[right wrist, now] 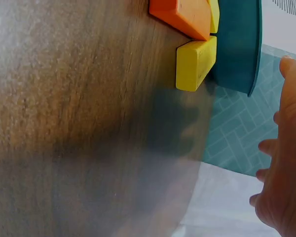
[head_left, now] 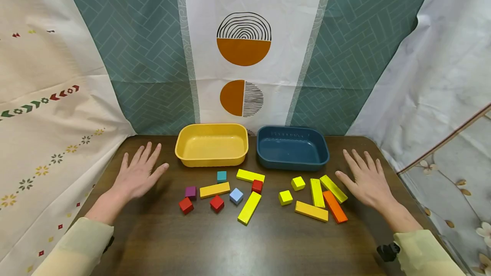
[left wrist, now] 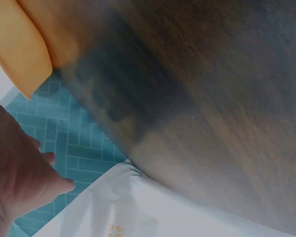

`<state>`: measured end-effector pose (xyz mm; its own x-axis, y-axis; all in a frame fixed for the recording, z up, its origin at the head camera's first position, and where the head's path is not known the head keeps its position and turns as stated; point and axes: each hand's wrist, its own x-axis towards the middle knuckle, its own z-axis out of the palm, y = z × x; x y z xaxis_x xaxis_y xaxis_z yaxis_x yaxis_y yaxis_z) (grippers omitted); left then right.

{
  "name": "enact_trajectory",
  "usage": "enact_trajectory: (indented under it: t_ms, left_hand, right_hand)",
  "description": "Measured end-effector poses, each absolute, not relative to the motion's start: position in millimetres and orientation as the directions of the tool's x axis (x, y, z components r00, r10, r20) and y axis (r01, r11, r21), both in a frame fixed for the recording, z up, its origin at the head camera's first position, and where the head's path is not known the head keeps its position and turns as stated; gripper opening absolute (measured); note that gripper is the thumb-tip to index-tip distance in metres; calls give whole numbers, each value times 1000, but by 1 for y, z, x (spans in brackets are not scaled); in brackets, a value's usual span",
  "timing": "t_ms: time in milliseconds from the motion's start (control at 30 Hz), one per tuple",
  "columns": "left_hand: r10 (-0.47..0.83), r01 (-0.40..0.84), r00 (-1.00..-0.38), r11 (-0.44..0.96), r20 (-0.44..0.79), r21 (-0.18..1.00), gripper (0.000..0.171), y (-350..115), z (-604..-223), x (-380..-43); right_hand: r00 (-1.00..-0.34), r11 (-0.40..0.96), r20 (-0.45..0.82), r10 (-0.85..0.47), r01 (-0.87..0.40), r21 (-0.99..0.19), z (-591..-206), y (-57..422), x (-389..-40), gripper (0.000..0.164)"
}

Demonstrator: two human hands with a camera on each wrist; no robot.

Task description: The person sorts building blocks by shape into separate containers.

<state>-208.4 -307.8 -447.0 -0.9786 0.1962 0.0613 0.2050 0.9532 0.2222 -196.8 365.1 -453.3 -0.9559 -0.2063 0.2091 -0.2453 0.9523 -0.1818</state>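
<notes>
My left hand [head_left: 137, 174], palm down with fingers spread, is over the table's left side and holds nothing. Nearest to it are the yellow tray [head_left: 212, 163], a purple cube [head_left: 190, 192] and a red cube [head_left: 186, 205]. Over the right side my right hand [head_left: 367, 181] is spread the same way, also holding nothing. Close by its thumb lies a yellow block [head_left: 333, 188], beside an orange block [head_left: 335, 207] and another long yellow block [head_left: 317, 193]. In the right wrist view the orange block [right wrist: 182, 17] and a yellow block [right wrist: 196, 63] show below the hand.
A dark blue tray [head_left: 293, 165] stands right of the yellow one at the back edge. Between the hands lie an amber block [head_left: 215, 190], a teal cube [head_left: 221, 176], a light blue cube [head_left: 236, 196], a yellow cube [head_left: 285, 197] and several other blocks. Cloth hangs behind the table.
</notes>
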Motion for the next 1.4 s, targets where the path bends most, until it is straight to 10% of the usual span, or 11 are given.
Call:
enact_trajectory:
  t_ms: [933, 1400]
  left_hand:
    - [217, 154, -976, 632, 16, 759, 76, -300, -431, -223]
    - [127, -86, -981, 381, -144, 921, 85, -281, -433, -243]
  right_hand:
    - [-902, 877, 320, -289, -384, -290, -438, 328, -188, 74]
    - [-884, 829, 328, -333, -440, -344, -435, 300, -179, 72]
